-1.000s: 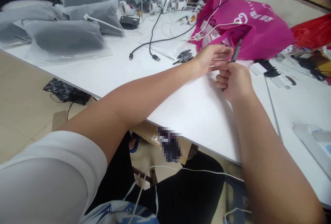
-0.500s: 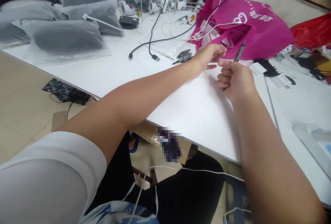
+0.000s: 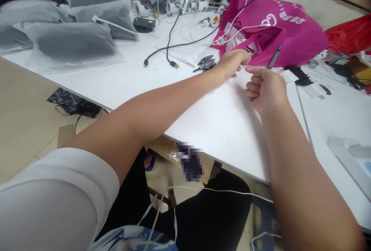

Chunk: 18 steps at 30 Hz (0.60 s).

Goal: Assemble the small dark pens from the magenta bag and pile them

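Observation:
My right hand (image 3: 268,88) is closed around a dark grey pen (image 3: 274,57). The pen's upper end slants up and to the right past the fist, and its lower end shows just under the curled fingers. To its left, a small gap away, my left hand (image 3: 232,64) is above the white table with its fingers curled in. Whatever those fingers hold, if anything, is hidden. Several similar grey pens (image 3: 206,63) lie in a small pile just left of my left wrist. A pink bag (image 3: 301,36) with small white-and-red packets in its opening lies behind both hands.
A black cable (image 3: 185,44) with USB ends crosses the white table (image 3: 139,84). Grey-filled frosted bags (image 3: 75,44) lie at the left, with lamp sockets (image 3: 142,9) behind. White cards (image 3: 314,90) and a red bag (image 3: 350,36) are at the right.
My left fingers have curled in from a more spread pose. My right hand, with the pen, has shifted slightly right, so the hands are a little farther apart.

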Tool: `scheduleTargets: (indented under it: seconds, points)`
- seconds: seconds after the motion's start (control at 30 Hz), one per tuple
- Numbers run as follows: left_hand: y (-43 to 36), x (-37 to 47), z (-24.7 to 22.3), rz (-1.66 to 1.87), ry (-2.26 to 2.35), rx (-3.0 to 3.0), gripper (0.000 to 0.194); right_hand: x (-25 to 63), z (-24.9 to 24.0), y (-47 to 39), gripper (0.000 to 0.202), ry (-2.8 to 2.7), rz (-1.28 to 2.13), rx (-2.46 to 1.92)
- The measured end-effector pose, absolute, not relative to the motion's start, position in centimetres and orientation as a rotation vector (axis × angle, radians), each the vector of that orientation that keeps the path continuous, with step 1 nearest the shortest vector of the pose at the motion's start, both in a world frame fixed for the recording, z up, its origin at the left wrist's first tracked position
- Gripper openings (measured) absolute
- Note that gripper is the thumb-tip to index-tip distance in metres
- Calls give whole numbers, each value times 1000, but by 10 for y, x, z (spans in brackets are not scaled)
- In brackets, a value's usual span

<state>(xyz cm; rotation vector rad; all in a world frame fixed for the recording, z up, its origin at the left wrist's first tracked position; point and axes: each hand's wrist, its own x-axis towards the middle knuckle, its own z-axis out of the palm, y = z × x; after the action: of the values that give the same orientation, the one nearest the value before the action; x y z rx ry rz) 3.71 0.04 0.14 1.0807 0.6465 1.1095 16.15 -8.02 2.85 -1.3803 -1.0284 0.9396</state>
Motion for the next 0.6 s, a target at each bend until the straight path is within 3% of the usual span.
scheduleTargets:
  seconds: [0.33, 0.5, 0.6]
  points:
    - [4, 44, -4, 1093, 606, 1101, 10, 166, 25, -74, 23, -982, 1008, -1379]
    - [4, 45, -3, 1095, 657, 1039, 29, 170, 24, -72, 23, -982, 1041, -1384]
    - [0, 42, 5, 1085, 625, 1021, 27, 165, 25, -75, 23, -977, 1036, -1380]
